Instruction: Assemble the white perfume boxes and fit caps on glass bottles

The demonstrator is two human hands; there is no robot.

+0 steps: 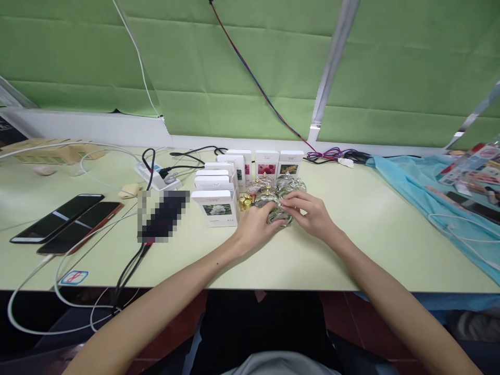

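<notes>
Clustered on the table are several small clear glass bottles (291,183) with silver or gold-coloured tops. The nearest glass bottle (280,217) is between my two hands. My left hand (255,225) closes on its left side, with thumb and fingers against the glass. From the right, my right hand (310,212) pinches at the bottle's top; the fingertips hide the exact piece there. Small gold-coloured caps (245,201) lie just beyond my left hand. White boxes with flower pictures stand around the bottles, the closest box (215,209) to the left of my left hand.
Two phones (80,226) lie at the left among white cables. A dark pixelated device (164,214) and a power strip (156,176) sit left of the boxes. Blue cloth (414,192) covers the right end. Bundled wires (332,154) run along the back.
</notes>
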